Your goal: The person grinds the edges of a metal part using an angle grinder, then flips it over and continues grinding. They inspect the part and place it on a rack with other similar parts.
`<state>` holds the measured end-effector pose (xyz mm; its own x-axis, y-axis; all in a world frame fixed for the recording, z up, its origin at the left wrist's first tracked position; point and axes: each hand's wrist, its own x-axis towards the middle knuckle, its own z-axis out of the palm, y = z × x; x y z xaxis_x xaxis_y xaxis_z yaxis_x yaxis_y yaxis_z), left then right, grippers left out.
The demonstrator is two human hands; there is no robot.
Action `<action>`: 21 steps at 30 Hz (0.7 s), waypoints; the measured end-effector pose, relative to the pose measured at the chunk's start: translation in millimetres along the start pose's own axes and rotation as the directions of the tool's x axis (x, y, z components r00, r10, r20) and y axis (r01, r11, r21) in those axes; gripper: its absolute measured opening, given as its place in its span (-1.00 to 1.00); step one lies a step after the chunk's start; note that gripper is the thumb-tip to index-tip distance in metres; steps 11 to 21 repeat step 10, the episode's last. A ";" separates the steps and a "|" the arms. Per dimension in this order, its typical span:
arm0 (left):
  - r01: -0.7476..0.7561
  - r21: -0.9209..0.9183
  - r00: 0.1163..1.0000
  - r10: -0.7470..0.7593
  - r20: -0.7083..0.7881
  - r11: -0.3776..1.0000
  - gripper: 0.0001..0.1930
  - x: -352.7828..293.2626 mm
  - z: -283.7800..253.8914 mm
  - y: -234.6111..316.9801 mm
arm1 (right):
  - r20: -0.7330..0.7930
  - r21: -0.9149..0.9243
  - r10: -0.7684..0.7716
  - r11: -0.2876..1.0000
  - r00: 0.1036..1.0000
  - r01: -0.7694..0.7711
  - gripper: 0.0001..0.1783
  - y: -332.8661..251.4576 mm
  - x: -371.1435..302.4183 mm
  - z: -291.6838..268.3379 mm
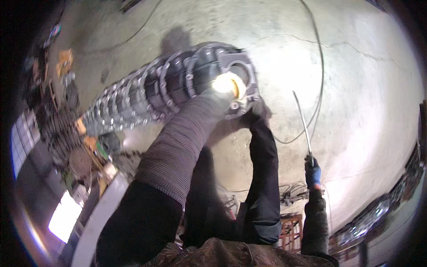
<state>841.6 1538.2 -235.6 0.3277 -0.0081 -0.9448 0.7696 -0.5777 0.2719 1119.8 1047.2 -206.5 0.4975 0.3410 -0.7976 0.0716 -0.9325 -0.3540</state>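
A long black machine body (173,82), ribbed and studded with bolts, lies on the floor from the left to the middle. Its near end carries a grey metal flange (247,66) with a round opening. My left hand (229,85), in a pale glove with some yellow, is at this flange beside the opening. Glare washes the glove out, so its fingers cannot be made out. Off to the right, my right hand (312,171) wears a blue and black glove. It is closed round one end of a long thin metal rod (303,120), which points away from me.
A dark cable (321,66) loops over the concrete floor (364,98) beyond the rod. My trouser legs (264,178) stand close to the flange. Cluttered parts (80,162) lie at the left, a reddish metal frame (291,229) and tangled wires (293,193) near my right arm.
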 end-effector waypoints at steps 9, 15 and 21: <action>-0.326 -0.010 0.775 0.261 -0.576 0.945 -0.66 -180.4 161.5 -18.9 | -0.215 -0.049 -0.193 0.981 0.957 0.187 -0.65 -32.2 -62.8 -96.0; -0.368 -0.077 0.774 0.260 -0.577 0.927 -0.66 -194.6 178.4 -35.4 | -0.232 0.034 -0.146 0.987 0.962 0.158 -0.66 -57.7 -57.7 -110.5; -0.368 -0.077 0.774 0.260 -0.577 0.927 -0.66 -194.6 178.4 -35.4 | -0.232 0.034 -0.146 0.987 0.962 0.158 -0.66 -57.7 -57.7 -110.5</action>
